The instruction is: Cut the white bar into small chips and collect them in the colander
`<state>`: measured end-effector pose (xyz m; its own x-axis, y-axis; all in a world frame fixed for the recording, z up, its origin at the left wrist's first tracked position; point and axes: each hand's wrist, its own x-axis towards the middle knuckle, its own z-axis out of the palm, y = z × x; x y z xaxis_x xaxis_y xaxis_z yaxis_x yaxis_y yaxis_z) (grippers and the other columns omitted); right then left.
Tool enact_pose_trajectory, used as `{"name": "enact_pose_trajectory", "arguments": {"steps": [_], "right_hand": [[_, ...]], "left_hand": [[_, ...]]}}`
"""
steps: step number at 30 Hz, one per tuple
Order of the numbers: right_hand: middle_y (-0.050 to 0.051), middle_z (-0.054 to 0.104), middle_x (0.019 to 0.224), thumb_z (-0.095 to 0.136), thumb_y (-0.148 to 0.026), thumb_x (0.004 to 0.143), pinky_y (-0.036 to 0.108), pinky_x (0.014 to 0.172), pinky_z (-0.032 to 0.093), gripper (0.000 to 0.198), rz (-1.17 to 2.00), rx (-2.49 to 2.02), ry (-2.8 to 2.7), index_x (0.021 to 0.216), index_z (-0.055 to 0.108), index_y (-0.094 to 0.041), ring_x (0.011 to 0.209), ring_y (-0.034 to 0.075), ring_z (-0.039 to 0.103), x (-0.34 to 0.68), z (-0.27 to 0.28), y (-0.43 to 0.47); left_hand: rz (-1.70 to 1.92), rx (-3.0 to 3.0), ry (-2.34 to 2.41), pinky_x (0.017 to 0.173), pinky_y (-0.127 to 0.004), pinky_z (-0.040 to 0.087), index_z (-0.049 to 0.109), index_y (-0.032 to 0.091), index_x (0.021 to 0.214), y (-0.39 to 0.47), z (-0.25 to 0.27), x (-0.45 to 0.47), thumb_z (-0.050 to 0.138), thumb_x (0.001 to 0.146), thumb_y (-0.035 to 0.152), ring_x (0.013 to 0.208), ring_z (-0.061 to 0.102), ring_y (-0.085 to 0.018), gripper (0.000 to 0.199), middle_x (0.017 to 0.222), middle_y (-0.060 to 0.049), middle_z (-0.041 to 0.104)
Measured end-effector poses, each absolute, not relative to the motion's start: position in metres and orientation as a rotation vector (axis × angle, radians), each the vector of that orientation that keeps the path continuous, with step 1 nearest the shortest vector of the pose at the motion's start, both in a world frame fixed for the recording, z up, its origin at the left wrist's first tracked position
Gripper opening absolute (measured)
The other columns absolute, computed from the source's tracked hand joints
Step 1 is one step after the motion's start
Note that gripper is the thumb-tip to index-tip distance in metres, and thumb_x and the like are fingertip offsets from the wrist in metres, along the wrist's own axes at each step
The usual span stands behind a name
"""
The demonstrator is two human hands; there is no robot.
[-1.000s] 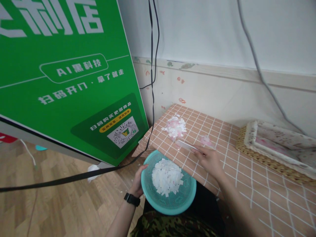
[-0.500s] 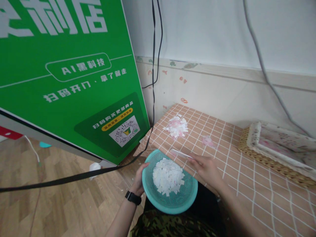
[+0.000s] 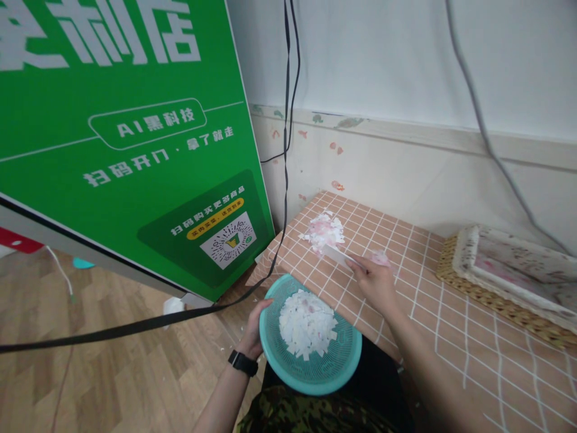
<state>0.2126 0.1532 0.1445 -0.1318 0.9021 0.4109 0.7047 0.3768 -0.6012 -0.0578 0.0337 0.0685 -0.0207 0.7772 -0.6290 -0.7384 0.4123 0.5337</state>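
My left hand (image 3: 255,328) grips the left rim of a turquoise plastic colander (image 3: 347,355), held just below the table edge. Inside it lies a heap of white paper scraps (image 3: 306,322). With my right hand (image 3: 374,279) I hold a flat white scraper (image 3: 336,255) by its near end, low over the tabletop. Its far end meets the near edge of a pile of white and pinkish scraps (image 3: 322,231) on the table. A smaller pinkish patch (image 3: 379,257) lies just beyond my right hand, partly hidden by it.
The table (image 3: 451,313) has a brown checked cover. A wicker basket (image 3: 455,270) with a cloth lining stands at its right. A tall green cabinet (image 3: 112,210) rises at the left. A black strap (image 3: 135,329) crosses in front of it. Cables hang along the wall.
My right hand has moved the scraper away from the table edge over the colander, forward to the pile on the table. The left hand and colander have stayed nearly in place.
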Motion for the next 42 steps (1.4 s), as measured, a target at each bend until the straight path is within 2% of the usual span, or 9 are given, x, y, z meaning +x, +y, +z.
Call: {"name": "enact_pose_trajectory", "arguments": {"steps": [8, 11, 14, 23, 28, 33, 39, 42], "right_hand": [[0.003, 0.07, 0.096, 0.048, -0.037, 0.084, 0.031, 0.062, 0.05, 0.03, 0.492, -1.3, -2.006, 0.101, 0.069, -0.025, 0.073, 0.021, 0.067, 0.217, 0.15, 0.169], [0.003, 0.07, 0.098, 0.049, -0.04, 0.084, 0.031, 0.059, 0.049, 0.031, 0.515, -1.313, -1.962, 0.102, 0.069, -0.026, 0.068, 0.02, 0.066, 0.217, 0.15, 0.172], [0.003, 0.069, 0.099, 0.049, -0.039, 0.084, 0.032, 0.062, 0.049, 0.03, 0.582, -1.261, -1.979, 0.102, 0.069, -0.026, 0.071, 0.02, 0.065, 0.216, 0.151, 0.173], [0.002, 0.071, 0.082, 0.051, -0.042, 0.082, 0.028, 0.057, 0.046, 0.029, 0.697, -1.264, -2.031, 0.089, 0.072, -0.023, 0.066, 0.018, 0.063, 0.229, 0.162, 0.172], [0.002, 0.071, 0.085, 0.053, -0.042, 0.081, 0.028, 0.058, 0.046, 0.028, 0.746, -1.257, -2.026, 0.087, 0.072, -0.022, 0.069, 0.019, 0.063, 0.236, 0.163, 0.17], [0.004, 0.071, 0.088, 0.054, -0.043, 0.079, 0.03, 0.059, 0.048, 0.029, 0.673, -1.324, -1.898, 0.089, 0.072, -0.022, 0.07, 0.02, 0.064, 0.236, 0.159, 0.172], [0.005, 0.072, 0.086, 0.052, -0.046, 0.08, 0.03, 0.05, 0.048, 0.036, 0.393, -1.478, -1.744, 0.098, 0.07, -0.02, 0.05, 0.016, 0.058, 0.234, 0.15, 0.16], [0.004, 0.071, 0.089, 0.053, -0.041, 0.081, 0.03, 0.056, 0.051, 0.031, 0.235, -1.45, -1.767, 0.1, 0.07, -0.023, 0.058, 0.017, 0.063, 0.242, 0.147, 0.139]], "left_hand": [[1.186, 0.035, 0.992, 0.063, -0.031, 0.052, 0.066, 0.01, 0.077, 0.033, 0.06, -0.063, 0.061, 0.073, 0.027, 0.06, 0.065, -0.02, 0.019, 0.069, -0.008, 0.071], [1.185, 0.039, 0.988, 0.06, -0.03, 0.051, 0.066, 0.01, 0.075, 0.032, 0.057, -0.065, 0.061, 0.073, 0.028, 0.057, 0.064, -0.019, 0.018, 0.066, -0.007, 0.07], [1.188, 0.049, 1.007, 0.059, -0.03, 0.051, 0.065, 0.011, 0.074, 0.032, 0.058, -0.065, 0.061, 0.073, 0.028, 0.055, 0.064, -0.018, 0.018, 0.065, -0.007, 0.07], [1.155, 0.02, 0.972, 0.061, -0.031, 0.051, 0.066, 0.011, 0.074, 0.032, 0.06, -0.066, 0.061, 0.073, 0.029, 0.057, 0.064, -0.019, 0.019, 0.066, -0.007, 0.07], [1.16, 0.019, 0.96, 0.064, -0.032, 0.052, 0.066, 0.011, 0.076, 0.031, 0.059, -0.066, 0.061, 0.073, 0.029, 0.059, 0.065, -0.02, 0.02, 0.068, -0.007, 0.071], [1.167, 0.029, 0.969, 0.059, -0.029, 0.051, 0.066, 0.012, 0.074, 0.031, 0.06, -0.065, 0.06, 0.074, 0.028, 0.056, 0.064, -0.018, 0.017, 0.065, -0.006, 0.07], [1.12, 0.023, 0.996, 0.058, -0.029, 0.05, 0.066, 0.011, 0.073, 0.028, 0.061, -0.067, 0.06, 0.073, 0.029, 0.055, 0.063, -0.018, 0.018, 0.064, -0.007, 0.069], [1.042, -0.016, 0.986, 0.061, -0.031, 0.049, 0.066, 0.011, 0.074, 0.019, 0.061, -0.071, 0.059, 0.072, 0.03, 0.057, 0.063, -0.019, 0.02, 0.065, -0.007, 0.07]]}}
